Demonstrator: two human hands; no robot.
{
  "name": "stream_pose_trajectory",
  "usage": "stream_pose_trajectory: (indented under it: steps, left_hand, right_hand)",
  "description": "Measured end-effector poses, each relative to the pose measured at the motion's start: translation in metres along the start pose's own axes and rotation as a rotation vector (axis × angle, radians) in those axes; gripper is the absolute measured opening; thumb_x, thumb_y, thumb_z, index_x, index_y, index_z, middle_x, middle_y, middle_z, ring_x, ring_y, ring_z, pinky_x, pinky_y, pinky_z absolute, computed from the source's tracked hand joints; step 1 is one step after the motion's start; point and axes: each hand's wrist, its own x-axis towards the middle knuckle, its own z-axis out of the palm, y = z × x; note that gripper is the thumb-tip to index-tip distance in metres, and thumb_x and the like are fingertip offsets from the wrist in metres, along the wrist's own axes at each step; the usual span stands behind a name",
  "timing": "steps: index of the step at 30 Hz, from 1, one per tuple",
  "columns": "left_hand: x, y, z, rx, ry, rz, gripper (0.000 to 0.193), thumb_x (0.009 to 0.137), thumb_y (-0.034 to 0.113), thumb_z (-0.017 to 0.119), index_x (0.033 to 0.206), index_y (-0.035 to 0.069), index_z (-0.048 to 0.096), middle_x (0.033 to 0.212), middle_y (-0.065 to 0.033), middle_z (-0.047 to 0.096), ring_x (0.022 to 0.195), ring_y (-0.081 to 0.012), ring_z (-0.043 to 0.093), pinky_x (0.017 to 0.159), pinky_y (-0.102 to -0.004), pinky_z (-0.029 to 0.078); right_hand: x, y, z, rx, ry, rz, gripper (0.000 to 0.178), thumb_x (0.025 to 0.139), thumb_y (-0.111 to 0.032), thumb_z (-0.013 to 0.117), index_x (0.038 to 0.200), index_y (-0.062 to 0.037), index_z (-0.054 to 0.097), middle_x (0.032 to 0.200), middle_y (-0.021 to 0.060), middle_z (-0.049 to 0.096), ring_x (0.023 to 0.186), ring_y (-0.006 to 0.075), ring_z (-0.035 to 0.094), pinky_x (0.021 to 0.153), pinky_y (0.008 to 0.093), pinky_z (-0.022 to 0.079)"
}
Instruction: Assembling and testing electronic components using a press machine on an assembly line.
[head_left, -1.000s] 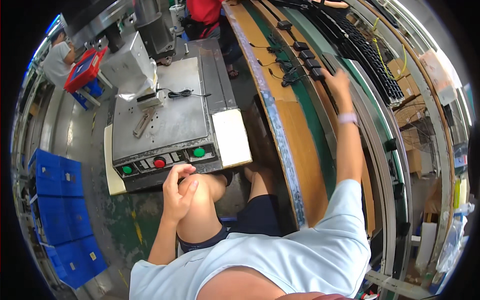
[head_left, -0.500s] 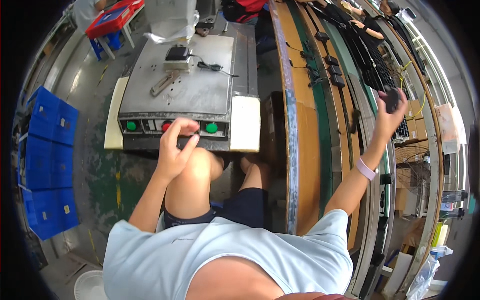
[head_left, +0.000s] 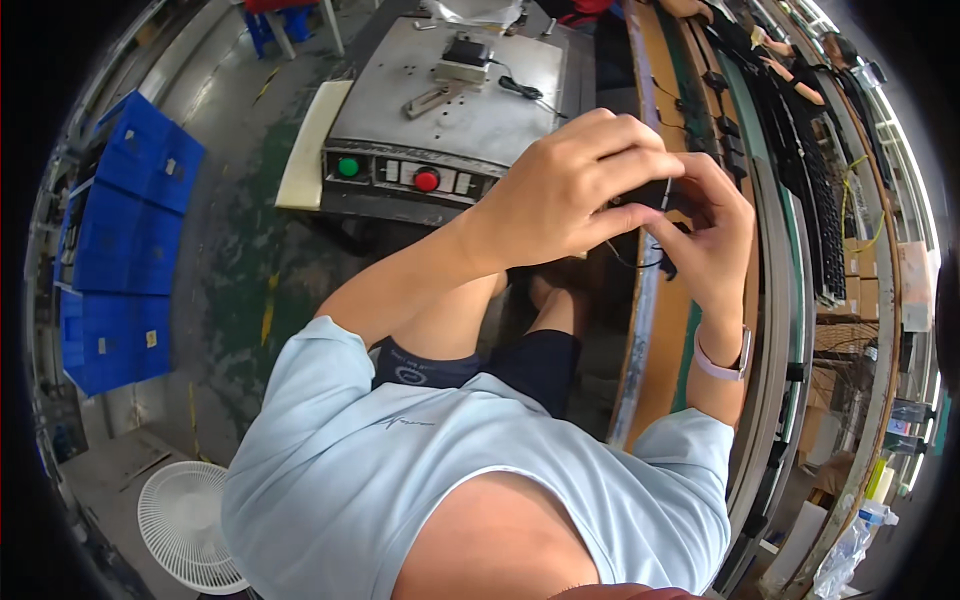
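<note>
My left hand (head_left: 575,185) and my right hand (head_left: 712,235) meet over the edge of the workbench. Between them they hold a black power adapter (head_left: 648,194), mostly hidden by the fingers. A thin black cord (head_left: 630,262) hangs below the hands. The fingers of both hands are bent and closed around it. To the left stands a metal-topped machine (head_left: 380,105) with a green button (head_left: 348,167) and a red button (head_left: 427,179). On its top another black adapter (head_left: 467,51) rests on a metal block (head_left: 462,72), its coiled cord (head_left: 520,88) lying alongside.
Along my right runs a conveyor line (head_left: 775,300) with several black adapters (head_left: 735,150) on its wooden ledge. Blue bins (head_left: 115,340) stand at the far left. A white fan (head_left: 190,520) is at the lower left. Another person's arm (head_left: 800,88) reaches in at the upper right.
My right hand has come back from the conveyor side with the black adapter. My left hand has moved right and up from the machine's front to meet it. The view has shifted.
</note>
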Motion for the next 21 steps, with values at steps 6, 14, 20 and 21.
stream_pose_trajectory:
  steps: [6,14,20,21]
  left_hand:
    - [-0.015,0.01,-0.02,0.001,0.083,-0.063,0.039,0.071,0.008,0.077,0.108,0.002,0.067,0.106,-0.0068,0.062,0.085,-0.0192,0.059,0.074,-0.0264,0.049]
    - [-0.029,0.001,-0.029,0.015,0.122,0.041,0.039,0.071,0.01,0.079,0.107,0.002,0.066,0.104,-0.009,0.063,0.084,-0.0214,0.06,0.074,-0.0283,0.05]
    - [-0.039,-0.013,-0.018,0.019,0.239,0.029,0.04,0.071,0.008,0.078,0.106,0.003,0.061,0.102,-0.0072,0.063,0.079,-0.0208,0.058,0.07,-0.0293,0.049]
    - [-0.041,-0.015,-0.017,0.022,0.243,0.029,0.04,0.071,0.008,0.078,0.106,0.003,0.061,0.102,-0.0072,0.063,0.079,-0.0208,0.058,0.07,-0.0293,0.049]
  right_hand:
    - [0.002,-0.019,0.017,-0.223,0.085,-0.271,0.035,0.062,0.004,0.075,0.095,0.0019,0.062,0.084,0.0054,0.061,0.067,0.015,0.055,0.063,0.0238,0.047]
    - [0.009,-0.019,0.022,-0.201,-0.068,-0.378,0.039,0.06,0.003,0.075,0.098,0.0023,0.064,0.087,0.0077,0.062,0.07,0.0168,0.056,0.064,0.0246,0.047]
    - [0.018,0.003,0.044,-0.096,0.012,-0.461,0.031,0.065,0.003,0.075,0.094,0.0022,0.062,0.087,0.0086,0.06,0.07,0.0181,0.054,0.063,0.0258,0.046]
    - [0.019,0.003,0.046,-0.095,0.009,-0.465,0.031,0.065,0.003,0.075,0.094,0.0022,0.062,0.087,0.0086,0.06,0.07,0.0181,0.054,0.063,0.0258,0.046]
